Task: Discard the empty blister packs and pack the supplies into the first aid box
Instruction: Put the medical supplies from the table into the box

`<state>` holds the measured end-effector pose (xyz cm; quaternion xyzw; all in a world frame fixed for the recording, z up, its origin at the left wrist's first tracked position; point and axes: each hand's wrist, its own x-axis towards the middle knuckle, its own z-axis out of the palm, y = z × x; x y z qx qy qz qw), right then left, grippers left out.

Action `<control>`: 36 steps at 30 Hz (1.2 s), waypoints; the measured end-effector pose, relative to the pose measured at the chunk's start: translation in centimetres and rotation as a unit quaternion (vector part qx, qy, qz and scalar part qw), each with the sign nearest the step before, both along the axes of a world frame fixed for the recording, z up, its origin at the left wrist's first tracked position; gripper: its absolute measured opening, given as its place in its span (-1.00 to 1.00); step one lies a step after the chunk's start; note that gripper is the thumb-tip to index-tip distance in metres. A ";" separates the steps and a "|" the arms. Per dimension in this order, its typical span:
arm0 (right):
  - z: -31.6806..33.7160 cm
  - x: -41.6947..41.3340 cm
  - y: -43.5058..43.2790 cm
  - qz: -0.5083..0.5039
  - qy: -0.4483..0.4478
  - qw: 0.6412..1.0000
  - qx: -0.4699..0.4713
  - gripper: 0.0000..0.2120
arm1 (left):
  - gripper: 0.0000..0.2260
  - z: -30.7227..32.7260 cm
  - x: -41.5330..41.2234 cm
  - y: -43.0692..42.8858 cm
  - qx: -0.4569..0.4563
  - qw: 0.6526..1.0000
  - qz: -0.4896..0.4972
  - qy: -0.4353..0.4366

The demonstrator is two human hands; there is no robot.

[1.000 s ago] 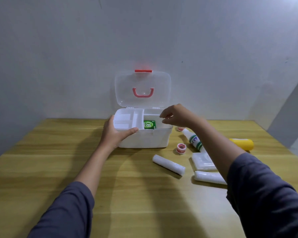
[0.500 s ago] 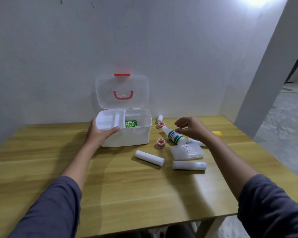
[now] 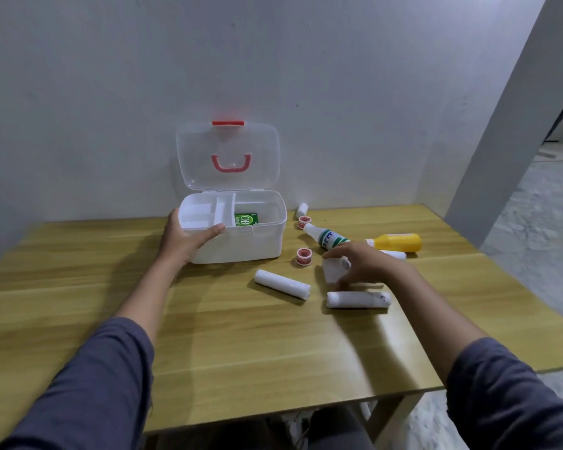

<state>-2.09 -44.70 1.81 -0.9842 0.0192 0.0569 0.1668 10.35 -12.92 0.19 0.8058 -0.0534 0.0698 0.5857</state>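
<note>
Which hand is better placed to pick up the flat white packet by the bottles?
Right. The right hand is spread directly over the flat white packet, fingers around it. The left hand grips the front left corner of the first aid box, steadying it.

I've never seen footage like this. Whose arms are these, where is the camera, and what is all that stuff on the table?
No machine here: a person wears a camera on their head, so you look down along their own two arms. The left hand grips the front rim of an open white first aid box, which holds a green packet. The right hand reaches onto a flat clear plastic case; whether it grips it yet is unclear. On the wooden table lie white bandage rolls, small red tape rolls, a white bottle and a yellow bottle, both on their sides.
</note>
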 end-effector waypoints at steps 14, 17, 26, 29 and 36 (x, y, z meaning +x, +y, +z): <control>8.2 8.8 7.5 0.082 -0.165 0.977 0.107 -0.39 | 0.04 0.6 0.9 1.0 0.056 0.998 0.001 -0.015; 7.4 12.1 9.4 0.103 -0.120 0.987 0.036 -0.40 | -0.10 0.6 0.8 1.0 0.058 0.998 -0.009 -0.028; 5.2 17.1 12.4 0.156 -0.043 0.986 -0.026 -0.43 | -0.19 -0.8 1.5 0.6 -0.009 0.999 -0.011 -0.042; 4.5 17.0 12.0 0.153 -0.063 0.986 0.021 -0.43 | -0.19 -0.9 1.6 0.6 -0.015 0.999 -0.014 -0.047; 5.5 16.4 9.7 0.153 -0.035 0.985 -0.074 -0.41 | -0.17 -1.0 1.4 0.7 -0.009 0.999 -0.018 -0.046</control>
